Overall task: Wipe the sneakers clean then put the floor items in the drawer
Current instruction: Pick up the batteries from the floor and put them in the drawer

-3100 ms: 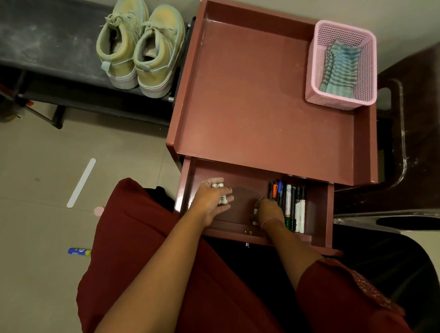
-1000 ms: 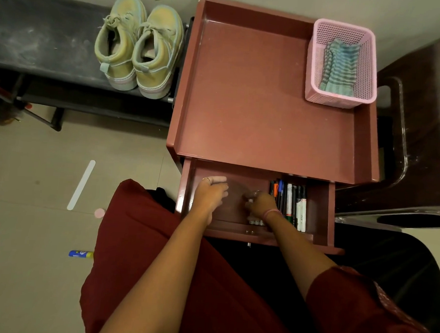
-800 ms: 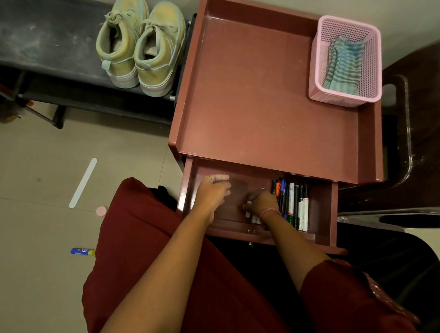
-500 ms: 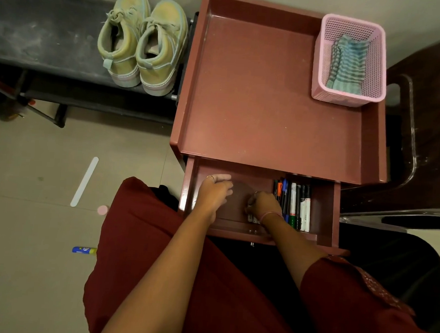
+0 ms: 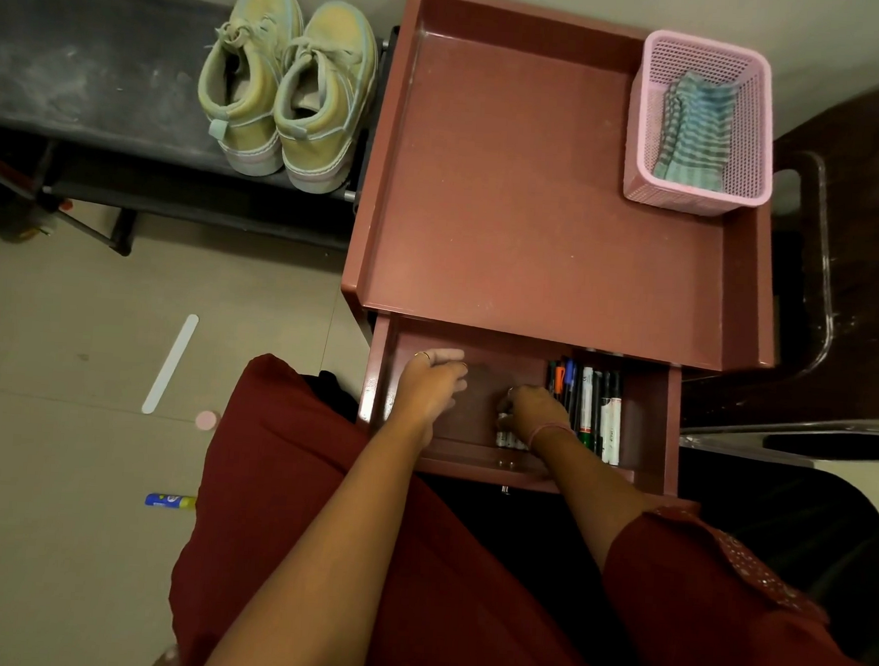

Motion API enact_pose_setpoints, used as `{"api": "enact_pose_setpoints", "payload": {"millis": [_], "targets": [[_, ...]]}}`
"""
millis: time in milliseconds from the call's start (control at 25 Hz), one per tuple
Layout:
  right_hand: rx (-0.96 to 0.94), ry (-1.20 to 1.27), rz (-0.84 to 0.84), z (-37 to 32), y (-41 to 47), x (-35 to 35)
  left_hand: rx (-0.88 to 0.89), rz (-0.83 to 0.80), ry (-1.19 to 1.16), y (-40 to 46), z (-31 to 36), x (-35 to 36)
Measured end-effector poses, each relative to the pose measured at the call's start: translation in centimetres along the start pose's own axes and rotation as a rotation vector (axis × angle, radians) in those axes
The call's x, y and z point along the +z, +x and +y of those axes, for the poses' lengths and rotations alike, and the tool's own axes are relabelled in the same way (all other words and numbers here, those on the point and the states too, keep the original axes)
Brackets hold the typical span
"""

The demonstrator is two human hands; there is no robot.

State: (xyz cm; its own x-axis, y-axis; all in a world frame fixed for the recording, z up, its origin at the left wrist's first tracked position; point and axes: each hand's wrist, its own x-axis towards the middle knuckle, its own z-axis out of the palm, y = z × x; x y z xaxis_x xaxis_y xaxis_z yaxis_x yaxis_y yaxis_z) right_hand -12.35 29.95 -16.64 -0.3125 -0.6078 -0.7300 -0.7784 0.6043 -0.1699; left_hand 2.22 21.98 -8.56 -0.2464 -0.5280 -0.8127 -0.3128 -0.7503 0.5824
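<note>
We are looking down into one open drawer [image 5: 648, 428], a reddish-brown box pulled out at the 6 o'clock edge of the matching cabinet [image 5: 539, 184]. We are keeping both hands inside it. Our left hand [image 5: 431, 389] is lying toward the drawer's 9 o'clock side with fingers loosely curled; we cannot tell whether it is holding anything. Our right hand [image 5: 533, 408] is curling over a few small cylindrical batteries [image 5: 508, 437], fingers bent down onto them, though the exact count is hidden beneath it. At 3 o'clock of that hand, a row of markers [image 5: 589, 409] is lying side by side, roughly seven slim plastic barrels, with orange, blue, green and black caps.

Moving outward, one pink perforated plastic basket [image 5: 697, 127] is sitting in the cabinet top's 1 o'clock corner, holding one striped cloth [image 5: 694, 127], soft and folded. At 10 o'clock, two yellowish canvas sneakers [image 5: 283, 81] with laces and pale thick soles are standing side by side, touching, on a dark dusty bench [image 5: 83, 69].

Three items are lying on the tiled floor [image 5: 54, 541] at 8 o'clock: one flat white strip [image 5: 170, 362] with rounded ends, one small round pink disc [image 5: 205, 419] just beside its lower end, and one short blue-and-yellow tube [image 5: 170, 500], partly covered by our dark red garment [image 5: 284, 477].
</note>
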Motion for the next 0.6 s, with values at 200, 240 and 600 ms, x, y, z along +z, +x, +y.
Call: {"api": "enact_pose_setpoints", "payload": {"millis": [200,240,600], "targets": [[-0.021,0.108,0.034,0.4,-0.2,0.4,0.002,-0.003,-0.002,-0.2,0.1,0.0],[-0.019,0.126,0.044,0.5,-0.4,0.4,0.003,-0.003,-0.001,-0.2,0.2,-0.1],[0.038,0.324,0.084,2.7,-1.6,-1.7,0.003,-0.023,-0.049,-0.7,0.3,-0.1]]}}
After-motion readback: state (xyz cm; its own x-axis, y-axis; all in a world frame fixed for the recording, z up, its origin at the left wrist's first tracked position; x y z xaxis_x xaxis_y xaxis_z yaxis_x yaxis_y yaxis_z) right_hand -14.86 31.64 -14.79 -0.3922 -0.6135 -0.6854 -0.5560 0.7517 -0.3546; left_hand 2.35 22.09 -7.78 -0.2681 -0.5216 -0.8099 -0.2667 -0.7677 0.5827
